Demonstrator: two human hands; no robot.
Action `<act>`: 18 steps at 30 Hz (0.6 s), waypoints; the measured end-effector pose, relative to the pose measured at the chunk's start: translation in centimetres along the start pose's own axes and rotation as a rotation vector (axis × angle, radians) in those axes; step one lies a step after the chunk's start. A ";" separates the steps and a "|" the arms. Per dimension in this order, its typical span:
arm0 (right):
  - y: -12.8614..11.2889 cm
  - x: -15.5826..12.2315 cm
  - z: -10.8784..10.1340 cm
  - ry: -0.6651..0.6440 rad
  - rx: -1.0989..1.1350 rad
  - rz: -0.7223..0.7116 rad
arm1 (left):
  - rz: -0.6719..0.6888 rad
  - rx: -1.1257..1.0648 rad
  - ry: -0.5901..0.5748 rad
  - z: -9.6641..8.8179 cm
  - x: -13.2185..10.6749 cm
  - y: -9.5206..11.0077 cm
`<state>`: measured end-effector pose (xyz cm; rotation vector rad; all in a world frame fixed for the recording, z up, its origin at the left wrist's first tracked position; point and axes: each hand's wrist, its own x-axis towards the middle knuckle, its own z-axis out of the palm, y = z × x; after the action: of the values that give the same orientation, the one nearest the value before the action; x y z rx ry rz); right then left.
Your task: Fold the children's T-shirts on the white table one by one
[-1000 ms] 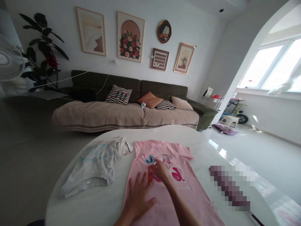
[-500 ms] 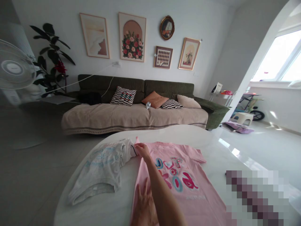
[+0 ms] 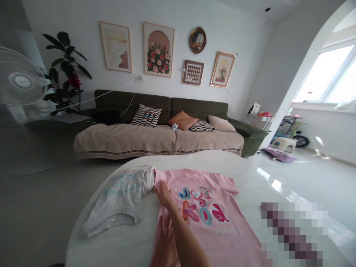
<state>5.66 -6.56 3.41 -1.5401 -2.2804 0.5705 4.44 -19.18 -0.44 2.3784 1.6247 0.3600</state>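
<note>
A pink T-shirt [image 3: 194,237] with colourful printed letters and shapes lies spread on the white table [image 3: 111,256]. My right hand [image 3: 163,193] rests on its left sleeve area, fingers stretched out over the cloth. Lower down, my left hand [image 3: 166,239] lies flat along the shirt's left side, fingers spread, and my right forearm partly covers it. Beside the pink shirt, on the left, is a rumpled light grey T-shirt [image 3: 119,196] with pale blue print; its edge touches the pink sleeve.
Beyond the table stands a dark green sofa [image 3: 155,102] with a beige cover and several cushions. A fan [image 3: 22,79] is at the left. A blurred-out, pixelated patch covers the table's right side. Purple items [image 3: 279,154] lie on the floor at right.
My right hand has let go of the raised pink sleeve and come down onto it; the sleeve now lies flat. My left hand stays on the shirt. The view has tilted slightly up.
</note>
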 end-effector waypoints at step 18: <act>7.5 -17.2 -1.2 0.164 -0.303 0.317 | 0.011 0.000 -0.029 -3.4 -1.6 0.2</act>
<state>18.45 -19.94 -0.08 -2.0319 -2.0837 0.1659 2.93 -20.57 2.71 2.3818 1.5998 0.3256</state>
